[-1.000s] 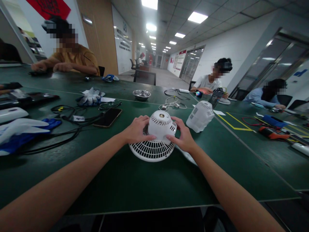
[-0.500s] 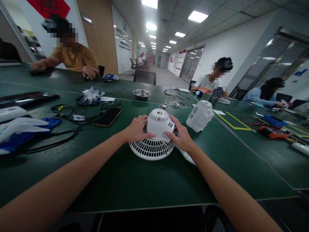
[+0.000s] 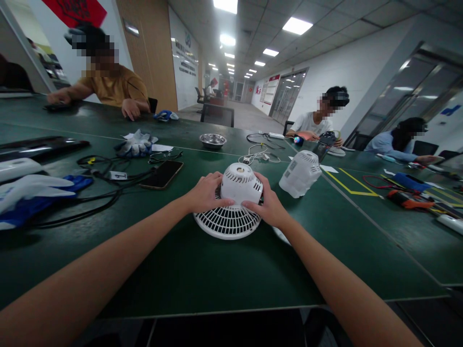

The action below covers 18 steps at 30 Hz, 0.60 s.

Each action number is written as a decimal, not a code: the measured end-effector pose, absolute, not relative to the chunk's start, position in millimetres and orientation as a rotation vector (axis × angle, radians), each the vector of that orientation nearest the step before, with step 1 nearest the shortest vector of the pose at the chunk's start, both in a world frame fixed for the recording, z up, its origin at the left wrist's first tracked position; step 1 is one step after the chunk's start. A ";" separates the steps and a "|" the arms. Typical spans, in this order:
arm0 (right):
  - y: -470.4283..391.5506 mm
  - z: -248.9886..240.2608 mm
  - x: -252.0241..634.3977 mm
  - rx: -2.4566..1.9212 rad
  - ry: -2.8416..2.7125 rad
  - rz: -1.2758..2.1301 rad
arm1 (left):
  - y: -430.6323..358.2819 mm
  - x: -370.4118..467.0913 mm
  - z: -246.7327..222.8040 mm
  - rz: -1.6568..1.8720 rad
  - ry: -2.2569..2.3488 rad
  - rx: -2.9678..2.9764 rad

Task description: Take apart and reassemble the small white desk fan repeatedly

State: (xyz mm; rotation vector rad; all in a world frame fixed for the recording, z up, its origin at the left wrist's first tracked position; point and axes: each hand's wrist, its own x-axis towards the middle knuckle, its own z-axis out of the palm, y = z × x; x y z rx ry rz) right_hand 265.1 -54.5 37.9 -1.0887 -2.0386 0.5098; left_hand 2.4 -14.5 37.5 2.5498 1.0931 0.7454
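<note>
A white fan motor housing (image 3: 241, 185) with slotted vents rests on a round white fan grille (image 3: 227, 224), which lies on the green table. My left hand (image 3: 208, 193) is closed on the housing's left side, its thumb across the lower front. From the right, my right hand (image 3: 269, 200) grips the same housing, fingers round the far side and thumb at the front. Partly hidden beneath my right forearm is a pale, flat piece (image 3: 281, 235). To the right of the hands stands a translucent white plastic part (image 3: 300, 174), slightly tilted.
A metal bowl (image 3: 212, 140) and a white cable (image 3: 262, 156) lie beyond the housing. Leftward are a phone (image 3: 162, 174), black cables (image 3: 104, 193) and blue-white gloves (image 3: 39, 195). An orange multimeter (image 3: 408, 198) sits at right. Several people sit around the table.
My right hand has shifted slightly on the housing, its thumb moving left across the front. The housing has turned a little. The grille stays in place.
</note>
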 end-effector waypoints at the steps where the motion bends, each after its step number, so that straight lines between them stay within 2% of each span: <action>1: -54.3 37.9 265.5 -1.083 -2.039 0.522 | -14.6 2.6 37.7 0.753 1.091 2.546; 18: -53.6 38.5 264.4 -1.016 -2.013 0.577 | -13.0 3.3 35.5 0.782 1.104 2.536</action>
